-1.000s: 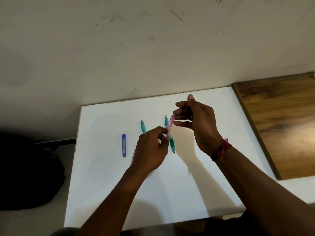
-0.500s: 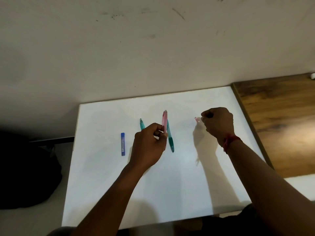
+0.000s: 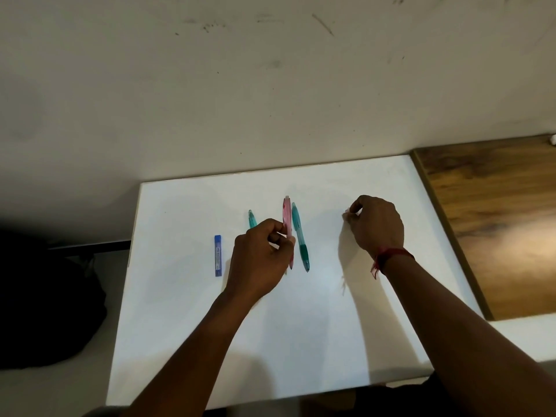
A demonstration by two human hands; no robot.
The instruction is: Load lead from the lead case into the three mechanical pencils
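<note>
The case (image 3: 217,255) lies flat on the white table (image 3: 180,326), left of both hands, with its long axis running near to far. It sits just beside the left hand (image 3: 261,260), apart from it and touched by nothing. The right hand (image 3: 376,224) is well apart from the case, on the far right side of the table, with the left hand and the pencils between them.

The left hand's fingers are curled round the pink pencil (image 3: 287,218), pinching it at mid-barrel. The pencil points away from the person, its far end clear above the fingers and its near tip showing below the hand. Whether that far end is open cannot be told.

The right hand's fingers are bunched, and thumb and fingertips pinch a small pink piece (image 3: 346,213) low over the table. It is probably the pencil's cap, but it is too small to be sure.

One teal pencil (image 3: 301,239) lies on the table just right of the pink one and parallel to it. The second teal pencil (image 3: 251,219) lies left of it, its near part hidden behind the left hand.

The left hand is nearer the case but occupied. So fetching lead likely calls for the right hand to set the piece down and reach across, or for the left to lay the pencil down.
</note>
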